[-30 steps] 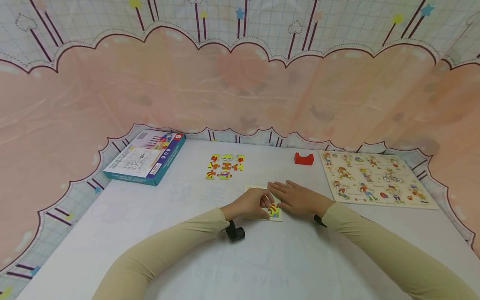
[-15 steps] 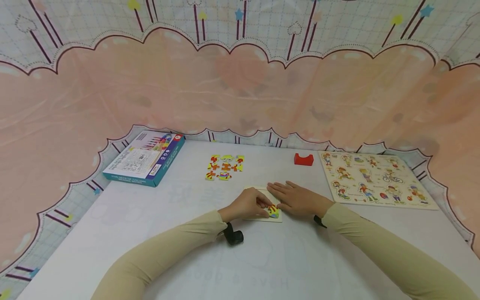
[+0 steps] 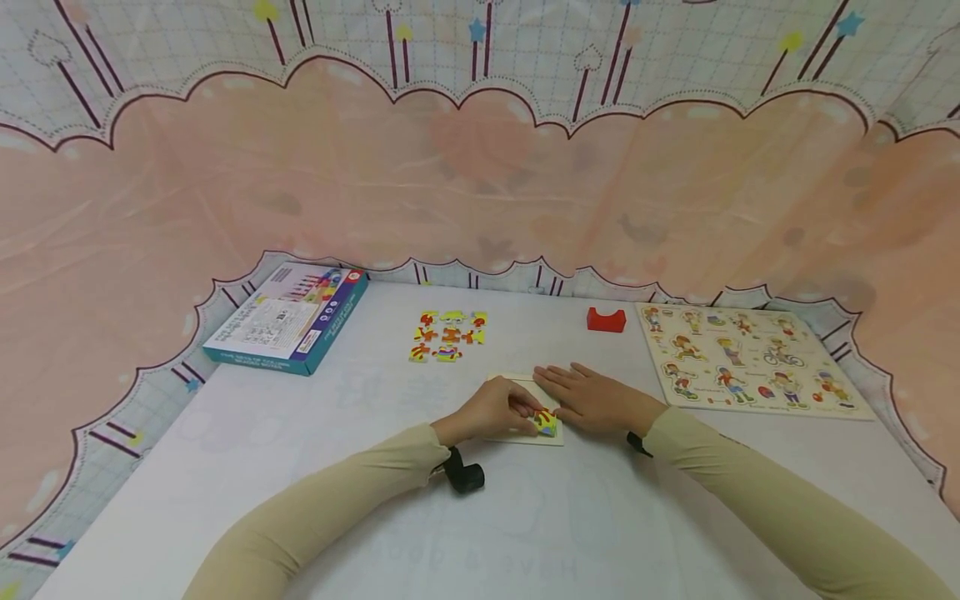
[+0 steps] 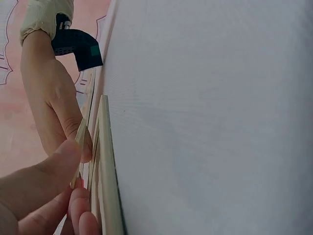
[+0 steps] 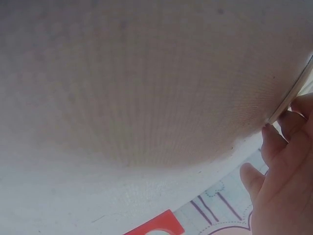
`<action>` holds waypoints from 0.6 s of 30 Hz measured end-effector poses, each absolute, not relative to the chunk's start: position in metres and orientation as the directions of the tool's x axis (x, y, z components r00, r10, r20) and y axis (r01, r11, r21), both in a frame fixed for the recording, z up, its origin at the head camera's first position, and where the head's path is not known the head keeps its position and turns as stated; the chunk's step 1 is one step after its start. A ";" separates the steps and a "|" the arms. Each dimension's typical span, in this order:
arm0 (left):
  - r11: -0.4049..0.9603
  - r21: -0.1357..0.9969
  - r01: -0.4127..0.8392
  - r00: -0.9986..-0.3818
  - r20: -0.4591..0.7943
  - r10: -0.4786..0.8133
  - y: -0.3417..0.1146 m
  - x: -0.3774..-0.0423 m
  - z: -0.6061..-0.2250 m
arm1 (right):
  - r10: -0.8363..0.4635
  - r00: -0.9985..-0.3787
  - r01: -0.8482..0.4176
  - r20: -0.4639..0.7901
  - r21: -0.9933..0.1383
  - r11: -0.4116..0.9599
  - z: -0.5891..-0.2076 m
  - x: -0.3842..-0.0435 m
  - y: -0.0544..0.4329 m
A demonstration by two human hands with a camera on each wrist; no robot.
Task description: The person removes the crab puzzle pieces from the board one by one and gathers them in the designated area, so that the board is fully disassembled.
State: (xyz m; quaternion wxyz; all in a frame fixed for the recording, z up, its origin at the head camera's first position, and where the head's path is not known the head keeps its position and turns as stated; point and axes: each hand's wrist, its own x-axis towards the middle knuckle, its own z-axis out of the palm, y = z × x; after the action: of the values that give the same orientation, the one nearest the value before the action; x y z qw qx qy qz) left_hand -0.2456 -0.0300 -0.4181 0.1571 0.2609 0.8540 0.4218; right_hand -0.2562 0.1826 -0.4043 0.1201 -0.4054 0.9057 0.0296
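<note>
In the head view my left hand (image 3: 495, 410) pinches a yellow, red and blue jigsaw piece (image 3: 546, 423) between thumb and fingers. The piece is over the right part of a small pale wooden puzzle tray (image 3: 517, 441), which my hand partly covers. From the left wrist, the piece (image 4: 81, 128) appears edge-on and tilted, close above the tray's thick edge (image 4: 109, 171). My right hand (image 3: 600, 398) lies with straight fingers at the tray's right side, its thumb near the piece. The right wrist view shows those fingers (image 5: 274, 142) right at the tray's edge.
Several loose jigsaw pieces (image 3: 451, 335) lie in rows beyond the tray. A teal and white box (image 3: 281, 321) stands back left. A red block with a curved notch (image 3: 606, 320) and a large wooden picture board (image 3: 750, 358) are at the right.
My left wrist has drawn back slightly to the left and the pinched jigsaw piece has tilted a little. My right hand has stayed in place at the tray's side.
</note>
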 end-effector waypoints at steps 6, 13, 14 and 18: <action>0.496 0.808 0.318 -0.815 -0.035 0.579 -0.034 -0.247 -0.416 | -0.738 -0.642 -0.746 -0.208 -0.054 0.664 -0.409 -0.257 0.185; 0.491 0.815 0.308 -0.838 -0.012 0.546 -0.053 -0.256 -0.413 | -0.728 -0.650 -0.734 -0.217 -0.069 0.676 -0.407 -0.256 0.184; 0.493 0.814 0.307 -0.845 -0.005 0.535 -0.057 -0.258 -0.411 | -0.727 -0.651 -0.732 -0.220 -0.072 0.678 -0.407 -0.256 0.184; 0.528 0.792 0.306 -0.883 0.029 0.469 -0.073 -0.268 -0.404 | -0.723 -0.651 -0.729 -0.230 -0.075 0.680 -0.404 -0.255 0.183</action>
State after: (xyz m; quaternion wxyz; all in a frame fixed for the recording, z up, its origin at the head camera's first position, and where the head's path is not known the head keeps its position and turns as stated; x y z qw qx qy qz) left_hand -0.2684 -0.0730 -0.4042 0.0942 0.2229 0.8690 0.4316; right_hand -0.2550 0.1830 -0.4040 0.1215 -0.3998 0.9084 0.0120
